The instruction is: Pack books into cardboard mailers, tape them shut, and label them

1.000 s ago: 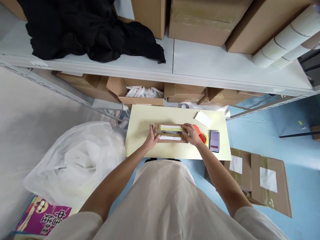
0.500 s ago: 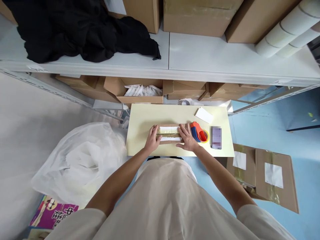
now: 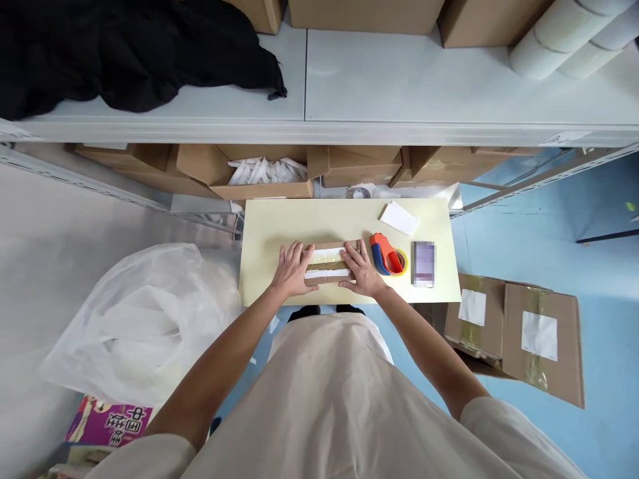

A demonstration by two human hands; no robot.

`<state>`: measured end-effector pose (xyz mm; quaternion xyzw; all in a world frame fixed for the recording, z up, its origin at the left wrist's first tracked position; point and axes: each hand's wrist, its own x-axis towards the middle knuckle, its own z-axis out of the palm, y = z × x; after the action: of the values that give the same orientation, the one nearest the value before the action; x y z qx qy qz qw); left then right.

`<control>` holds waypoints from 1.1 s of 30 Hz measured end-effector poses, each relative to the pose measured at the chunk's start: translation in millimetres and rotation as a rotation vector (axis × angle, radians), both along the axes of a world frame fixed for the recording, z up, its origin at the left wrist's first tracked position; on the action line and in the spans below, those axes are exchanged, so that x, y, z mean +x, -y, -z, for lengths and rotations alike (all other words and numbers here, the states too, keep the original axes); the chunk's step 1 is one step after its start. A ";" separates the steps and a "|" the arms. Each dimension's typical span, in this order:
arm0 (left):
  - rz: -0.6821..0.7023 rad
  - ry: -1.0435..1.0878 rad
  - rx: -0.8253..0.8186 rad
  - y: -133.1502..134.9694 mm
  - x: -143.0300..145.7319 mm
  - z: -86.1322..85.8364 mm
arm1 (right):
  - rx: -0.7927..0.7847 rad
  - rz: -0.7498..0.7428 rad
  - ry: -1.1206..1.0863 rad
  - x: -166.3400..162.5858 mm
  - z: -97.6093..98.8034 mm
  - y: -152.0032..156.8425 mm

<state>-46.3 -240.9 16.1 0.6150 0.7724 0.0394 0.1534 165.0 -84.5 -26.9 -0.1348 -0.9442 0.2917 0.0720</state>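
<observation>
A small flat cardboard box [image 3: 327,263] with white labels lies on the pale yellow table [image 3: 279,223]. My left hand [image 3: 292,269] lies flat on its left end with fingers spread. My right hand [image 3: 360,271] presses flat on its right end, fingers stretched out. An orange and blue tape dispenser [image 3: 387,254] sits just right of my right hand. A phone [image 3: 423,263] lies right of the dispenser, and a white slip of paper [image 3: 399,217] lies behind it.
A grey shelf [image 3: 399,93] carries a black garment [image 3: 124,53], cardboard boxes and white rolls [image 3: 564,33]. Open cartons [image 3: 264,174] stand under it. A clear plastic bag [image 3: 144,319] lies at the left, flattened boxes [image 3: 519,332] at the right on the blue floor.
Both hands went from gripping the box's ends to lying flat on its top, and the flaps are now pressed down. The camera tilted a little downward.
</observation>
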 end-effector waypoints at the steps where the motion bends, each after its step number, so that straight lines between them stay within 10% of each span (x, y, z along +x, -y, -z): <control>1: -0.009 0.008 0.008 0.1 0.7 1.1 | -0.020 0.030 -0.020 6.6 0.5 -2.5; 7: -0.044 0.111 0.095 5.4 -1.3 8.6 | -0.055 0.643 0.047 67.4 17.3 -29.1; 14: -0.073 0.246 0.168 5.6 -2.4 13.2 | -0.237 0.777 0.335 55.7 41.2 -39.2; 20: -0.031 0.244 0.196 12.2 -4.2 11.4 | -0.255 0.854 0.257 49.0 -19.6 -57.2; 26: -0.002 0.300 0.267 30.3 -12.0 11.7 | -0.466 0.603 -0.145 4.7 -105.4 -48.4; 33: 0.024 0.329 0.254 40.1 -17.8 17.1 | -0.531 0.244 0.195 -55.0 -101.5 -11.7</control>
<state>-64.0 -281.0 -1.0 0.6238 0.7184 0.2344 0.1994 110.0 -72.8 74.6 -0.2884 -0.8144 0.5031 -0.0220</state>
